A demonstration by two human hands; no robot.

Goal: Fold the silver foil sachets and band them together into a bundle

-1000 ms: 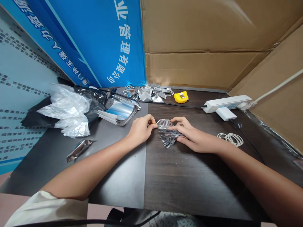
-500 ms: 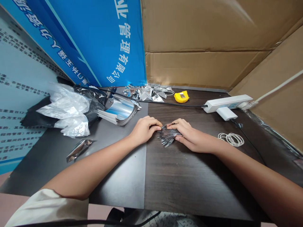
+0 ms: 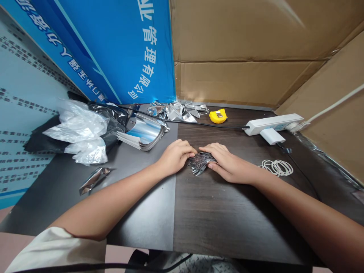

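Between my two hands is a bundle of thin silver foil packets (image 3: 200,163), its ends fanned out toward me just above the dark table. My left hand (image 3: 176,154) pinches the bundle's upper left edge with thumb and forefinger. From the right, my right hand (image 3: 224,163) grips it, fingers over the top and thumb underneath. A stack of curved silver sheets (image 3: 145,132) lies beyond my left hand. One folded foil piece (image 3: 95,180) rests by my left forearm, and a loop of white cord (image 3: 277,167) lies to the right of my right hand.
Crumpled clear plastic bags (image 3: 82,129) sit at the left over black plastic. Along the back are folded foil pieces (image 3: 179,111), a yellow tape measure (image 3: 218,116) and a black cable. A white power strip (image 3: 274,123) with a plugged-in adapter stands at the right, near cardboard walls (image 3: 227,34).
My left fingers have shifted slightly along the bundle's upper edge, and my right fingers have moved a little further over its top. The fanned ends have tilted slightly; the surroundings look the same.
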